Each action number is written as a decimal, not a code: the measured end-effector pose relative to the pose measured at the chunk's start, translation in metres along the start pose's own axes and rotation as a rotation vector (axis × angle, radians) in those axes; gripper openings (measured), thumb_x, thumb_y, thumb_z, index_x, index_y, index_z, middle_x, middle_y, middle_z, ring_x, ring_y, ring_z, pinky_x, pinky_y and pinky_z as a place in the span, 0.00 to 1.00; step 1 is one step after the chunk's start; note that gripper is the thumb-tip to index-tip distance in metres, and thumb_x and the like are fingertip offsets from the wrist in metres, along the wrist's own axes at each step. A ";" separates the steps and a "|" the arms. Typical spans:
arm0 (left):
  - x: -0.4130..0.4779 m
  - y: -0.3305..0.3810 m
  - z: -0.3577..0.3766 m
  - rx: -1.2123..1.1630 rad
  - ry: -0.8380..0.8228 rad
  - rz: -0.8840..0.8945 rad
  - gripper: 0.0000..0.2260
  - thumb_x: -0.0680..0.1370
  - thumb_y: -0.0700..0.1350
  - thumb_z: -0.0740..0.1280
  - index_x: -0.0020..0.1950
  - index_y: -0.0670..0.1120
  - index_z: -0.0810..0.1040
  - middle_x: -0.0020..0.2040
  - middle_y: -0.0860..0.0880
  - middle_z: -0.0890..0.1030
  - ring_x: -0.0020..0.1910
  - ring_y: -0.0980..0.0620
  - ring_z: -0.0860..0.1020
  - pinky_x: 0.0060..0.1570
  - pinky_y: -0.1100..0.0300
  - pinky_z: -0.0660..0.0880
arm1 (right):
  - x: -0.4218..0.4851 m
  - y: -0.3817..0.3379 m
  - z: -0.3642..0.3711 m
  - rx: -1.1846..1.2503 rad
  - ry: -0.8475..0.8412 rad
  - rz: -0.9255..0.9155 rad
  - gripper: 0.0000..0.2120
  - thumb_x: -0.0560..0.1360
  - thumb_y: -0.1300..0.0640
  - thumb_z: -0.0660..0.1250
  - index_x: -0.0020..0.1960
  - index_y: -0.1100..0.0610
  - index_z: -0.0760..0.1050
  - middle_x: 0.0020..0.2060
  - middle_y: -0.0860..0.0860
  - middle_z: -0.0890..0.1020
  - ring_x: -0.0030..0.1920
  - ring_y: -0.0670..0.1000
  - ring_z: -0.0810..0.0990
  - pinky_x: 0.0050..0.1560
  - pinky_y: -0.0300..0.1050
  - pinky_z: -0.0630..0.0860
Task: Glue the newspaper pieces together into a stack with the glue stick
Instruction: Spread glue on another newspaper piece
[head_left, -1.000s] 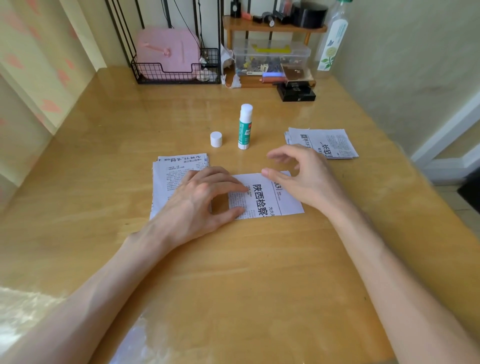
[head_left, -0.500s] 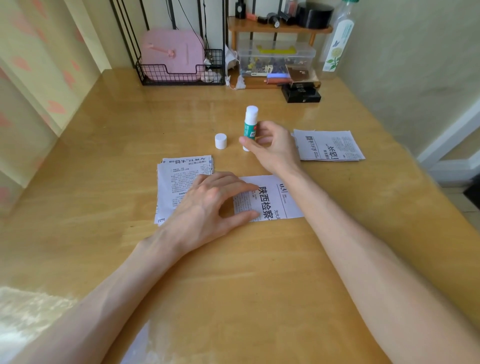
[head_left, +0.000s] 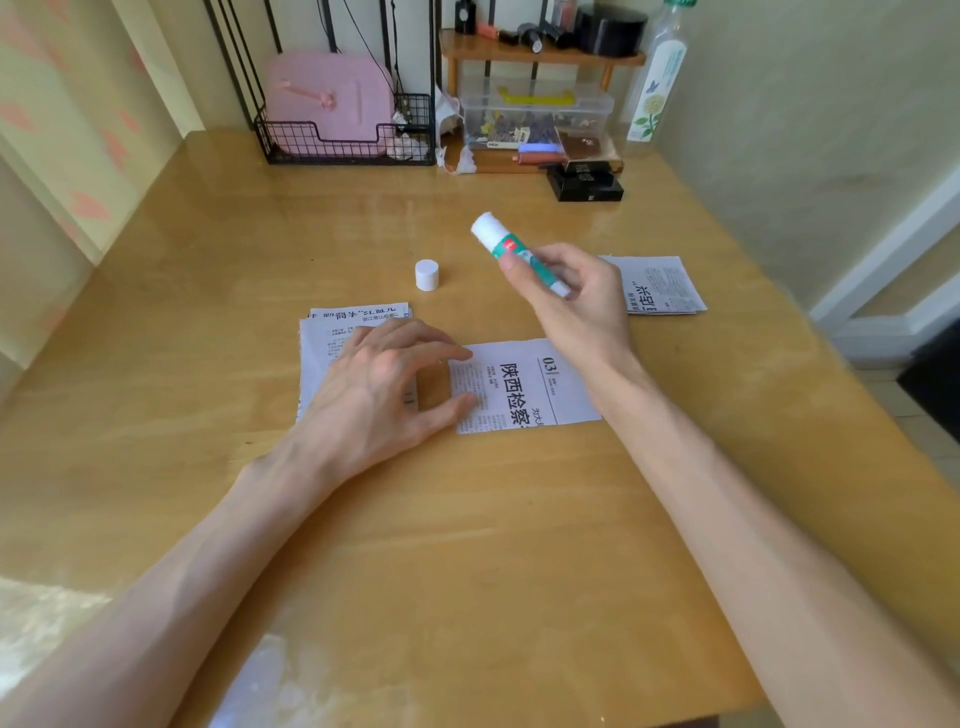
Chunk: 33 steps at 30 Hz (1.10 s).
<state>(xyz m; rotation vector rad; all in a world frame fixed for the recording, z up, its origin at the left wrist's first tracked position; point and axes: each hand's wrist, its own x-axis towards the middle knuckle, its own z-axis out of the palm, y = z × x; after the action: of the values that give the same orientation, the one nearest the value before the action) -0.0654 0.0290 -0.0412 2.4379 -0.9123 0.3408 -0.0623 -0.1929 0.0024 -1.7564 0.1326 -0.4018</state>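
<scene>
Right hand (head_left: 571, 306) grips uncapped glue stick (head_left: 511, 249), lifted and tilted above wooden table (head_left: 467, 519), fingers curled round it. Left hand (head_left: 384, 384), fingers spread fairly flat, presses left edge of headline newspaper piece (head_left: 530, 387). White cap (head_left: 427, 275) upright nearby. Paper stack (head_left: 332, 332) under left hand, another pile (head_left: 662, 285) far right

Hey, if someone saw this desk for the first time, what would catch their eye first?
The right hand holds the green-and-white glue stick tilted above mid-table, its white cap standing to the left. Just nearer, the left hand pins a bold-headlined newspaper piece flat; a pink case sits in the wire basket at the back.
</scene>
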 end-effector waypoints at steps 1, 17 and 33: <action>0.000 -0.001 0.000 -0.014 -0.001 -0.012 0.21 0.76 0.65 0.69 0.62 0.54 0.83 0.61 0.57 0.81 0.63 0.52 0.77 0.63 0.49 0.71 | -0.003 -0.002 -0.004 0.064 0.034 0.010 0.08 0.77 0.51 0.78 0.51 0.54 0.85 0.39 0.45 0.85 0.39 0.40 0.80 0.43 0.35 0.75; -0.002 -0.012 -0.004 -0.061 0.043 -0.129 0.27 0.70 0.72 0.69 0.61 0.57 0.82 0.61 0.57 0.77 0.68 0.52 0.72 0.68 0.55 0.63 | -0.019 -0.002 0.001 0.157 -0.046 -0.036 0.04 0.79 0.59 0.75 0.53 0.58 0.84 0.46 0.49 0.89 0.42 0.45 0.86 0.44 0.37 0.79; -0.005 -0.005 0.002 0.012 -0.009 -0.187 0.33 0.66 0.80 0.64 0.65 0.64 0.78 0.68 0.58 0.73 0.75 0.53 0.63 0.70 0.51 0.58 | -0.034 0.006 -0.008 -0.303 -0.462 -0.305 0.12 0.80 0.55 0.75 0.59 0.60 0.81 0.49 0.46 0.88 0.51 0.50 0.86 0.53 0.52 0.81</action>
<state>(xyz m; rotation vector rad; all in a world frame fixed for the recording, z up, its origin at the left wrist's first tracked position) -0.0652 0.0339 -0.0466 2.5132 -0.6808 0.2683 -0.0965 -0.1915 -0.0087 -2.1313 -0.4289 -0.1884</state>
